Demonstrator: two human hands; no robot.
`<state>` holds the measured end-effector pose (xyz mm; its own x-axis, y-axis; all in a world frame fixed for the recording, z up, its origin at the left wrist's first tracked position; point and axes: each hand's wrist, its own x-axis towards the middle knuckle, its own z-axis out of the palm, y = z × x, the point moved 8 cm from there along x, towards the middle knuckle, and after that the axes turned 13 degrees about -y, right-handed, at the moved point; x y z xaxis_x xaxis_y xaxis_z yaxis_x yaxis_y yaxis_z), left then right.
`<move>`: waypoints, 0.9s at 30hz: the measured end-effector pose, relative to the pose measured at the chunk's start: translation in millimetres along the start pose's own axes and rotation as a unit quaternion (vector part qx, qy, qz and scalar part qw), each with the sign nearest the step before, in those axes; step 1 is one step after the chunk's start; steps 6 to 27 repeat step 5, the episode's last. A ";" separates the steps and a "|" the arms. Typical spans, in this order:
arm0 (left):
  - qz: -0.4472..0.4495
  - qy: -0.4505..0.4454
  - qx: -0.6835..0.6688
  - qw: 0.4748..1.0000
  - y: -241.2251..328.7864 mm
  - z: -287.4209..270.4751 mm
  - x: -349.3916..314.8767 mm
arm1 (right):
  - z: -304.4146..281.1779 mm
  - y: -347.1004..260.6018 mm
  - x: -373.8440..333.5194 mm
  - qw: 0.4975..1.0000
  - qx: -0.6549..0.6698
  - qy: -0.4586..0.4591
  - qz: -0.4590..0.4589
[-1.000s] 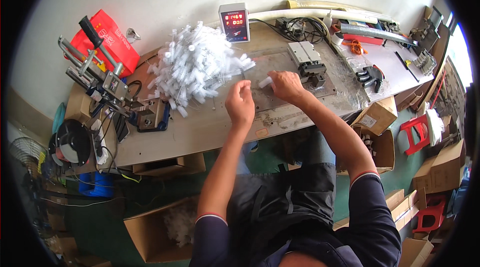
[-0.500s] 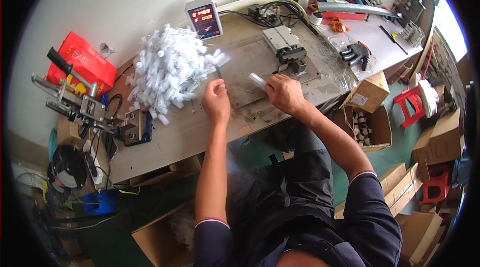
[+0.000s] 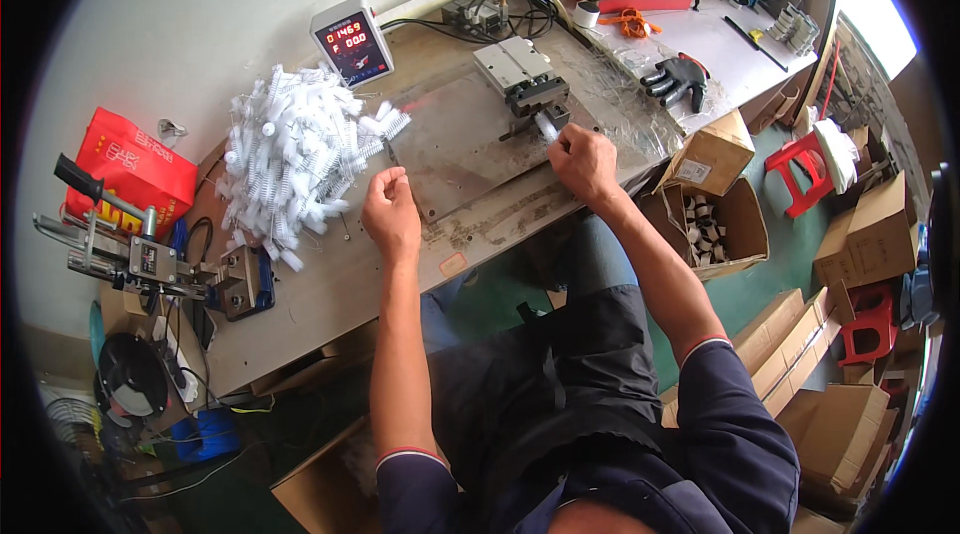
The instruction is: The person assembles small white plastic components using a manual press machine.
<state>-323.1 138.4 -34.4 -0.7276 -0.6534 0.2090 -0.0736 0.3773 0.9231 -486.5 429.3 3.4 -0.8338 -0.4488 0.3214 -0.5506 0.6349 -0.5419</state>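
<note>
My right hand (image 3: 585, 166) is closed in a pinch at the front of a small grey clamping fixture (image 3: 525, 84). From its fingertips a small white bristle brush (image 3: 547, 127) points into the fixture's dark jaws; its far end is hidden there. My left hand (image 3: 392, 214) hovers over the table's front part with its fingers curled together. Whatever they may hold is hidden. Just beyond it, to the left, rises a heap of white spiral-bristled brushes (image 3: 290, 149).
A counter box with red digits (image 3: 352, 42) stands behind the heap. On the left are a lever press (image 3: 150, 259) and a red bag (image 3: 130, 174). A black-palmed glove (image 3: 677, 81) lies to the right, above an open carton of curved pieces (image 3: 735, 234).
My right hand has carried the brush to the fixture's jaws. The left hand stays curled near the heap. The whole view has shifted and turned slightly.
</note>
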 end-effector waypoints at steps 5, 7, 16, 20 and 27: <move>-0.004 0.000 -0.007 1.000 -1.7 0.4 1.7 | 6.8 4.2 7.0 0.999 -0.008 -0.007 0.047; -0.004 0.000 -0.007 1.000 -1.7 0.4 1.7 | 6.8 4.2 7.0 0.999 -0.008 -0.007 0.047; -0.004 0.000 -0.007 1.000 -1.7 0.4 1.7 | 6.8 4.2 7.0 0.999 -0.008 -0.007 0.047; -0.004 0.000 -0.007 1.000 -1.7 0.4 1.7 | 6.8 4.2 7.0 0.999 -0.008 -0.007 0.047; -0.004 0.000 -0.007 1.000 -1.7 0.4 1.7 | 6.8 4.2 7.0 0.999 -0.008 -0.007 0.047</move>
